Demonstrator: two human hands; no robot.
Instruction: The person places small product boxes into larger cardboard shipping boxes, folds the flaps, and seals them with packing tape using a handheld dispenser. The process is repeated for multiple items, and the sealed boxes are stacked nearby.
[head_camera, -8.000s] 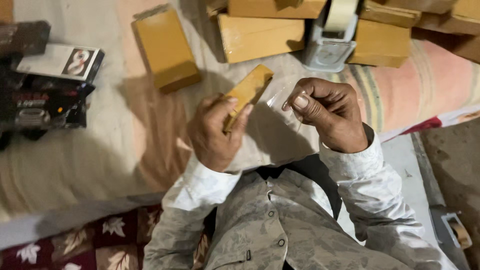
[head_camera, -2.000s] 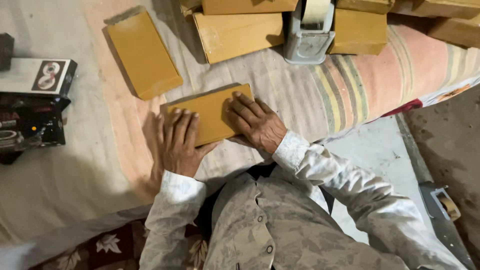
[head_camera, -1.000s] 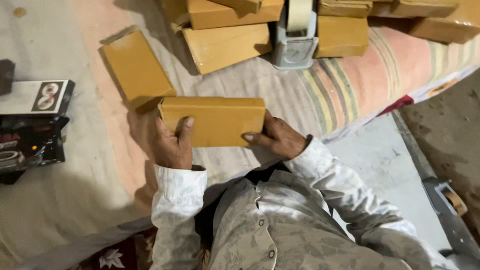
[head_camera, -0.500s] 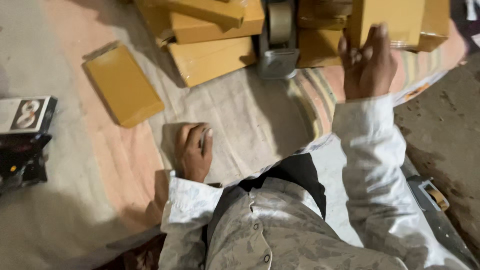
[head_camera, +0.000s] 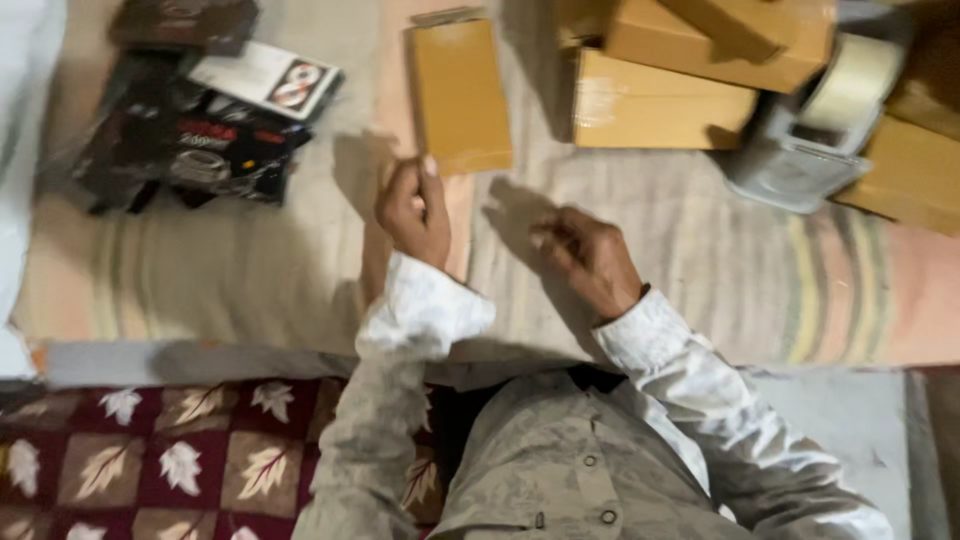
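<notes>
Head cam, left hand (head_camera: 413, 212) hovering empty w/ fingers loosely curled nr flat box (head_camera: 459, 95), right hand (head_camera: 588, 258) hanging empty & half-curled over striped cloth (head_camera: 700, 270)

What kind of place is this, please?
Probably a home packing spot on the floor: sealed cardboard boxes lie on a striped cloth beside a tape dispenser, with a leaf-patterned mat nearby.

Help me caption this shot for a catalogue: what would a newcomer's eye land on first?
Two bare hands hover empty above the striped cloth: the left hand just below a flat yellow-brown box, the right hand mid-frame. Top right, stacked cardboard boxes flank a grey tape dispenser; dark packaged goods lie top left.
</notes>
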